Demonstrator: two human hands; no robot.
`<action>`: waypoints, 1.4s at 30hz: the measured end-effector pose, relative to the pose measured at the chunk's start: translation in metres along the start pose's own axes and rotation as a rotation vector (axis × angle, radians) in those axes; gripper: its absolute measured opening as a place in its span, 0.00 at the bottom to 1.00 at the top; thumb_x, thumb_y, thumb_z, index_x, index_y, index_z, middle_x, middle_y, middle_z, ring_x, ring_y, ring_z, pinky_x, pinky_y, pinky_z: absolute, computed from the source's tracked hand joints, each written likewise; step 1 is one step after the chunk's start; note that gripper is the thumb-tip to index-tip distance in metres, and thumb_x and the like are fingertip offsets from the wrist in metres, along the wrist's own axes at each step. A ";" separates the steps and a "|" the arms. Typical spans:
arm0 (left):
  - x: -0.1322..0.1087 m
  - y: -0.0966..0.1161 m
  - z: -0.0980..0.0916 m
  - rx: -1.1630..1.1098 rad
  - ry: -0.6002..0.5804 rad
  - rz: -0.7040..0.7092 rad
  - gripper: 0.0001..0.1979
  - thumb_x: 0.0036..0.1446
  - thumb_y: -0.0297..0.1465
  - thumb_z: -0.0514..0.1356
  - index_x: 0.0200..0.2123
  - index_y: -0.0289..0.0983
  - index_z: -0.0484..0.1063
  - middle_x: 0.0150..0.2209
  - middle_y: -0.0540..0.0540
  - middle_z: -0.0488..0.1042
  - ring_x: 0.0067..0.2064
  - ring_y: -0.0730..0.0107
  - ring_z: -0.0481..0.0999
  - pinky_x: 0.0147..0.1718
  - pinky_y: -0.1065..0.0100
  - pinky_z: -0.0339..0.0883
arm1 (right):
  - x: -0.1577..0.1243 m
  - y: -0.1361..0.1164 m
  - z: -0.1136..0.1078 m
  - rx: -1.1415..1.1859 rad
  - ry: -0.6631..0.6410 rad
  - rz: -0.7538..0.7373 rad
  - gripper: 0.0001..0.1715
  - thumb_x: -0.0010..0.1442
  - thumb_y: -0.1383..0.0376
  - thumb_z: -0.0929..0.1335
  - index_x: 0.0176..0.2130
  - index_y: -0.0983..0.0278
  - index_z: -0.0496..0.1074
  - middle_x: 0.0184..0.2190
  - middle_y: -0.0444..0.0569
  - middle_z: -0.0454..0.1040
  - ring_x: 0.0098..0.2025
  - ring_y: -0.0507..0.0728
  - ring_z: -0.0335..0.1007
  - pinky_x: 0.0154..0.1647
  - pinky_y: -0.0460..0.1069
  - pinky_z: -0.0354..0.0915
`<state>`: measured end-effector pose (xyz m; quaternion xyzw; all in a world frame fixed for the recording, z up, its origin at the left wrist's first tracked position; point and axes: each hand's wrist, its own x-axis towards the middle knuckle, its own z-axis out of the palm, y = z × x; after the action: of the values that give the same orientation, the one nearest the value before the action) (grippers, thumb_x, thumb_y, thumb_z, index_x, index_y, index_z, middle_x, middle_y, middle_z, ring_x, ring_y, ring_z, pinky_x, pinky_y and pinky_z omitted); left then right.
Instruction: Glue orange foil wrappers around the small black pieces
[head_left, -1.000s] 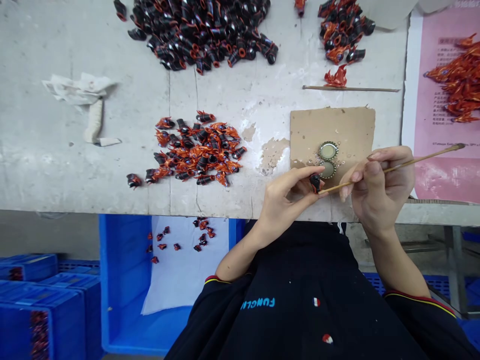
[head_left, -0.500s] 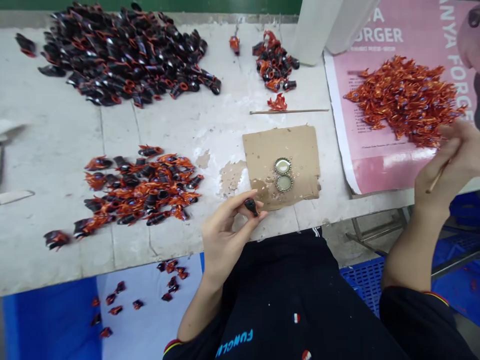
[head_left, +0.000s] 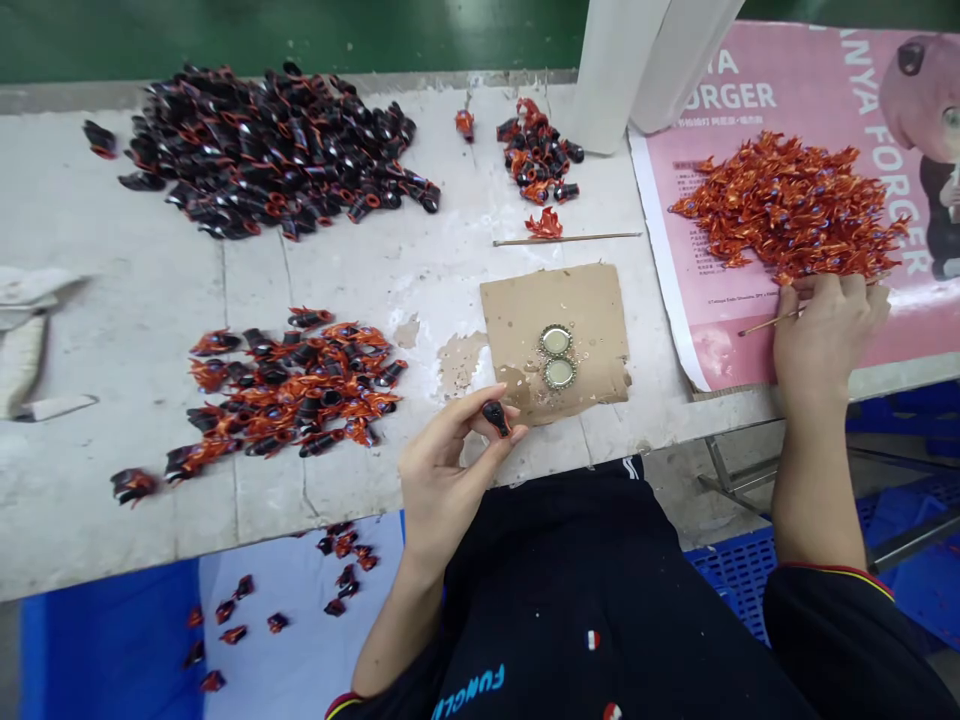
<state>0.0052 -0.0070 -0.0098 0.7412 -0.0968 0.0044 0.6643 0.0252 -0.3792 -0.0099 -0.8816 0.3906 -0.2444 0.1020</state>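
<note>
My left hand (head_left: pixel 442 465) pinches a small black piece (head_left: pixel 496 416) between thumb and fingers, just in front of a brown cardboard square (head_left: pixel 592 300) that carries two metal bottle caps (head_left: pixel 556 354). My right hand (head_left: pixel 825 335) lies far right on a pink poster (head_left: pixel 750 90), at the near edge of a heap of orange flame-shaped pieces (head_left: pixel 795 205). It keeps a thin wooden stick (head_left: pixel 765 324) under its fingers while the fingertips touch the orange pieces.
A big heap of black pieces (head_left: pixel 262 150) lies at the back left, a mixed orange-and-black heap (head_left: pixel 292 385) in the middle left, a small heap (head_left: pixel 536 150) at the back. A second stick (head_left: pixel 566 239) and a white rag (head_left: pixel 30 330) lie on the table. Blue crates (head_left: pixel 105 650) stand below.
My right hand left the black piece, swung right with the stick and came down on the orange heap. My left hand kept its hold. The view turned right.
</note>
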 end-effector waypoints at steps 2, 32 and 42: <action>0.001 0.000 0.000 -0.001 -0.009 0.005 0.16 0.53 0.24 0.69 0.46 0.40 0.79 0.31 0.51 0.79 0.32 0.76 0.79 0.37 0.75 0.77 | -0.007 0.003 -0.011 -0.005 -0.021 -0.006 0.28 0.45 0.78 0.75 0.19 0.58 0.54 0.24 0.41 0.49 0.36 0.59 0.52 0.47 0.62 0.51; 0.010 0.016 0.042 -0.129 -0.133 0.403 0.17 0.61 0.27 0.65 0.53 0.42 0.73 0.45 0.46 0.79 0.43 0.71 0.82 0.45 0.70 0.80 | -0.161 -0.089 -0.048 1.036 -0.576 -0.517 0.07 0.66 0.64 0.68 0.34 0.60 0.70 0.27 0.42 0.68 0.31 0.52 0.65 0.30 0.49 0.61; 0.006 0.023 0.042 -0.048 -0.079 0.281 0.14 0.61 0.30 0.66 0.51 0.42 0.73 0.44 0.50 0.82 0.43 0.74 0.83 0.45 0.72 0.80 | -0.158 -0.088 -0.045 0.915 -0.473 -0.687 0.08 0.61 0.71 0.71 0.39 0.58 0.73 0.31 0.43 0.73 0.32 0.53 0.68 0.32 0.51 0.62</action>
<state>0.0023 -0.0514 0.0083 0.7040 -0.2256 0.0658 0.6702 -0.0323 -0.2024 0.0056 -0.8543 -0.0929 -0.2038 0.4690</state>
